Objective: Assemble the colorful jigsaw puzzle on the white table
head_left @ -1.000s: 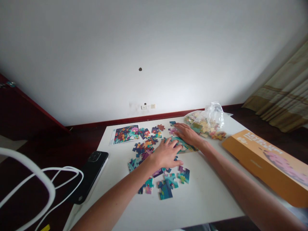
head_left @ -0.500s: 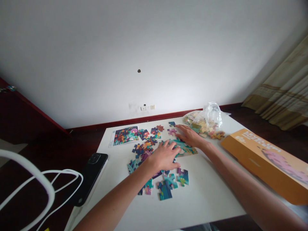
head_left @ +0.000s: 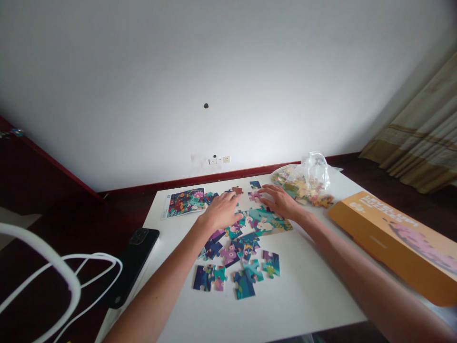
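Bench: white rectangular bench [head_left: 303, 290], with an orange cardboard box [head_left: 383, 238] at its right edge and a clear plastic bag [head_left: 314, 174] of pieces at the back.

Puzzle: a joined teal jigsaw section [head_left: 266, 224] lies mid-bench, loose jigsaw pieces [head_left: 244, 284] in front. Likely light, thin, stiff card — best lifted by the edges.

Hands: apart, palms down — left hand [head_left: 221, 212] over the pieces, grip unclear; right hand [head_left: 280, 201] open, just beside a pink piece [head_left: 254, 196].

The left forearm [head_left: 157, 290] and the right forearm [head_left: 364, 290] are seen bare, long and slender, up to the wrists. The left hand [head_left: 221, 212] and the right hand [head_left: 280, 201] are likewise shown uncovered, with slim, tapering fingers.
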Available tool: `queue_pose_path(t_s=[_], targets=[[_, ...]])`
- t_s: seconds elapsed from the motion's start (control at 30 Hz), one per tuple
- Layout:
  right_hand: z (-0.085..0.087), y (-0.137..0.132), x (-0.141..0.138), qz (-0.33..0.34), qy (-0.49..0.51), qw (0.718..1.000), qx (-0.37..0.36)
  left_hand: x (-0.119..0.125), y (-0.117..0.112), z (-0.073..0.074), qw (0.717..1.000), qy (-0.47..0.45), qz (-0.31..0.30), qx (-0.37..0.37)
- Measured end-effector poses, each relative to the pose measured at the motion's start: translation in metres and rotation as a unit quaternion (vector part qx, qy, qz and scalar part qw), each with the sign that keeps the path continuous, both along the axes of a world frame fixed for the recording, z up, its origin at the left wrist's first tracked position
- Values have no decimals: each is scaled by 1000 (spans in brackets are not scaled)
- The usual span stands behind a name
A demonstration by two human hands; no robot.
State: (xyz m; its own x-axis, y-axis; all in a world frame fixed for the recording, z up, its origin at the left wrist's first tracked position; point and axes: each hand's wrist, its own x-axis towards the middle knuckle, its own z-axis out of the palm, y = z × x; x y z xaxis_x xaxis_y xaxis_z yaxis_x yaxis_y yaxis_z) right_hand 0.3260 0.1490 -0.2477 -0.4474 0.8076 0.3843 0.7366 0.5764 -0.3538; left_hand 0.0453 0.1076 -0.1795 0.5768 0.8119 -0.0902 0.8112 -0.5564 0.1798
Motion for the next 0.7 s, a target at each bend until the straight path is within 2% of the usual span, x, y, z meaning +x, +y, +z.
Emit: queue_pose_path(t_s=[0.1,0.17,0.27,0.37,0.47,0.7], targets=[[3,-3,-2,14,-2,1000,3,-22,17,2,997,39,58,-19],[4,-5,-3,25,-5,1000,1,-41,27,8,994,38,96,-35],[3,-6,-6,39,-15,999,-6,-73,41,19,987,26,156,-12],[2,-6,-8,42,-23,999,-18,-97,48,26,987,21,161,1],[1,-8,-9,38,-22,999,-32,-103,49,27,989,10,147,-4],[3,-9,-9,21,-3,999,-35,-88,45,23,991,13,130,2]])
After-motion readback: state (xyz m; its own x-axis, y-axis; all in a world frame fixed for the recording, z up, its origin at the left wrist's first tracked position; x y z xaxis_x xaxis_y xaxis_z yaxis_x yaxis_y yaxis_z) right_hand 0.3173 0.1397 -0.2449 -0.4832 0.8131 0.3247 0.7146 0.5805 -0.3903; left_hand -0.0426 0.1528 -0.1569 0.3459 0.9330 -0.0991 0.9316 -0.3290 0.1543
